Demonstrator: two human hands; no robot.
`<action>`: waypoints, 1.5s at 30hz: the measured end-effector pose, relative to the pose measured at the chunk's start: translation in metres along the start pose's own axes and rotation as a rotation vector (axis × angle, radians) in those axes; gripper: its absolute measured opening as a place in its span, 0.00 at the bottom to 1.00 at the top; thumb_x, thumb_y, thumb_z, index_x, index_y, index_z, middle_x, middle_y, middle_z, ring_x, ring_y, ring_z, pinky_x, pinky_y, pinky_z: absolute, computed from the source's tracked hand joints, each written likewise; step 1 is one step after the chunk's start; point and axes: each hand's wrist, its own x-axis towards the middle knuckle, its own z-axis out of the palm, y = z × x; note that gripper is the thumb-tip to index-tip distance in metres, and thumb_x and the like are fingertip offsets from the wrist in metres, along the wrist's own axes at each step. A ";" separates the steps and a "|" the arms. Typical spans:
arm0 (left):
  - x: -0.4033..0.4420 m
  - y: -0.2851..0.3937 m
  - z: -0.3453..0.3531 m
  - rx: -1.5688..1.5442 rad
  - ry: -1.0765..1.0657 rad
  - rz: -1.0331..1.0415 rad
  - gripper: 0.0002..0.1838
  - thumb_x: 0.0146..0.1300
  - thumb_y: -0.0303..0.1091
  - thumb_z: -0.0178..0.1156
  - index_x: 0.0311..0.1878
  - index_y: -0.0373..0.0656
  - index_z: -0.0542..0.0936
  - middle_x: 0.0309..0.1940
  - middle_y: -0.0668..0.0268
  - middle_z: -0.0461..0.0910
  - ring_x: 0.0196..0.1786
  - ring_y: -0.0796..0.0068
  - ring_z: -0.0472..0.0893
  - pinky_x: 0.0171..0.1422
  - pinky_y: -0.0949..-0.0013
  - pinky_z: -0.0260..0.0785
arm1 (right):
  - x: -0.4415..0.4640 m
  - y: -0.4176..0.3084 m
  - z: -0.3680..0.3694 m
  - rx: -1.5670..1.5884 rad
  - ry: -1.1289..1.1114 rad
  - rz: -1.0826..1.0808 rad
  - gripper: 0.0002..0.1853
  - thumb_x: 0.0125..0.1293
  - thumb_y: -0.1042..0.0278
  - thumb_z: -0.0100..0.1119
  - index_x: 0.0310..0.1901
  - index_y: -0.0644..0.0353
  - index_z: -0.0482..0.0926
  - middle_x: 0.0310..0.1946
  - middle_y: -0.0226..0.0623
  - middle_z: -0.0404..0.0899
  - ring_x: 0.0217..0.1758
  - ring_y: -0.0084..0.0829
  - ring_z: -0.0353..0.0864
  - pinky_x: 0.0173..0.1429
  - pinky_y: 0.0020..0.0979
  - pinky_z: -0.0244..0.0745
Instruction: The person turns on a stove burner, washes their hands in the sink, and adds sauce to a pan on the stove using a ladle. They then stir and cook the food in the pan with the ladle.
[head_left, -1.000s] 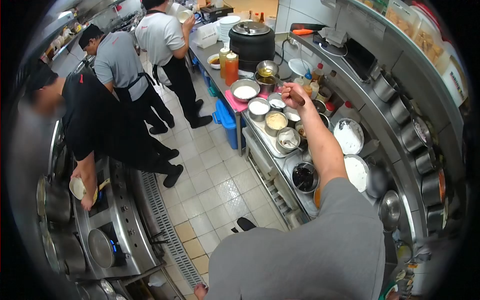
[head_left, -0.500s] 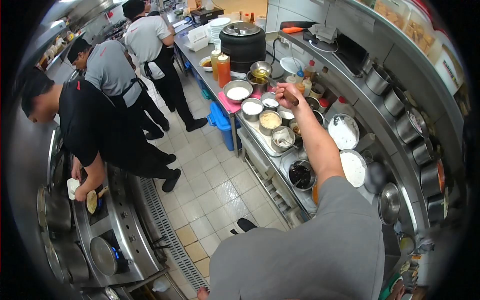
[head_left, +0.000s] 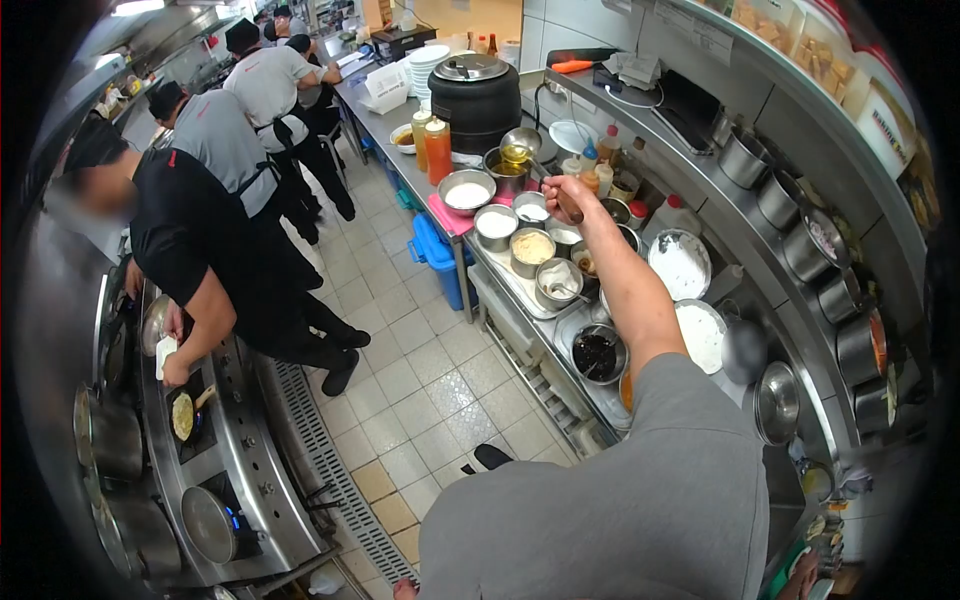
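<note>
My right hand (head_left: pixel 570 197) is closed around the wooden handle of a ladle (head_left: pixel 521 142). The ladle's metal bowl is over a pot (head_left: pixel 507 172) with yellow liquid inside. Close to it are a bowl of white powder (head_left: pixel 467 191), a tin of white contents (head_left: pixel 496 227), a tin of pale yellow crumbs (head_left: pixel 532 251) and a tin of white cream (head_left: pixel 558 283) with a utensil in it. Only a small part of my left hand (head_left: pixel 405 589) shows at the bottom edge, its fingers hidden.
A black soup kettle (head_left: pixel 474 100) and an orange sauce bottle (head_left: pixel 437 151) stand beyond the pot. At left, a co-worker in black (head_left: pixel 200 230) bends over a stove (head_left: pixel 235 450) with pans. Other people stand farther back. A shelf (head_left: pixel 690 140) runs along the right.
The view has turned slightly, and the counter appears farther left. The ladle stays by the pot in my right hand. The co-worker's hands and a white container have moved away from the small pan.
</note>
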 end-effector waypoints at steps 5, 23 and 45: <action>0.000 0.001 0.002 0.015 -0.001 0.000 0.08 0.68 0.37 0.57 0.41 0.43 0.76 0.29 0.62 0.78 0.26 0.65 0.78 0.25 0.61 0.74 | 0.005 -0.003 -0.007 0.006 -0.034 0.007 0.08 0.70 0.69 0.52 0.32 0.57 0.68 0.21 0.23 0.70 0.19 0.15 0.68 0.22 0.20 0.63; -0.028 -0.023 -0.014 0.035 0.051 -0.053 0.08 0.68 0.37 0.56 0.40 0.42 0.76 0.27 0.63 0.78 0.20 0.67 0.76 0.21 0.61 0.71 | 0.014 -0.005 -0.015 -0.035 -0.026 -0.035 0.08 0.69 0.68 0.54 0.32 0.56 0.69 0.22 0.24 0.71 0.19 0.17 0.68 0.23 0.22 0.64; -0.123 -0.045 -0.016 0.176 0.439 -0.078 0.21 0.61 0.47 0.63 0.51 0.43 0.84 0.47 0.53 0.85 0.49 0.60 0.84 0.54 0.62 0.76 | -0.149 0.131 -0.016 -0.187 -0.319 0.207 0.21 0.78 0.66 0.42 0.65 0.70 0.64 0.27 0.27 0.68 0.17 0.12 0.61 0.18 0.18 0.57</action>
